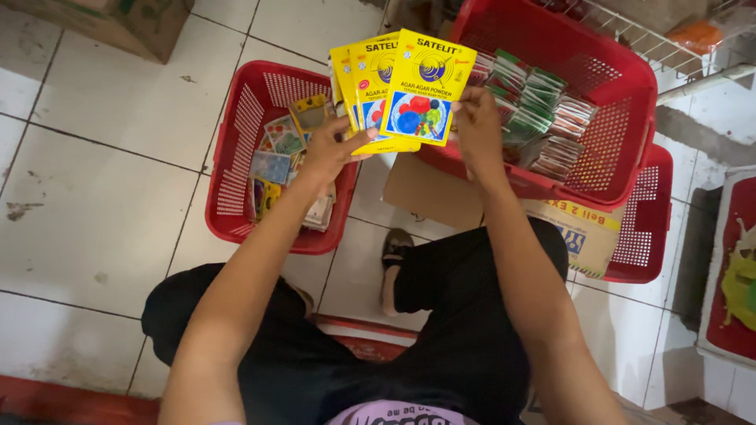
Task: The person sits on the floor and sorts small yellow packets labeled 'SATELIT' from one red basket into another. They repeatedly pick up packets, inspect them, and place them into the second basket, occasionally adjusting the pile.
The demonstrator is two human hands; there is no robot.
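Seated person, black trousers, one sandalled foot (394, 245) on the white tiled floor (94, 197), just below the raised hands.

Left hand (331, 149): fingers closed on the lower left edge of a fan of flat yellow paper sachets (402, 90), thumb lying across the front of them. Right hand (476, 126): fingers pinch the right edge of the foremost sachet, the one with coloured round shapes printed on a white panel. The fan is held upright between both hands, above the floor and clear of the baskets.

Just under and left of the left hand: a small red plastic mesh basket (236, 165) on the floor, with loose mixed sachets lying inside. Right of the right hand and beyond it: a larger red plastic mesh basket (622, 118), packed with rows of green, white and brown sachets (535, 110) standing on edge. It rests on a flattened brown cardboard box (441, 193). Farther right: a white wire rack (677, 47).
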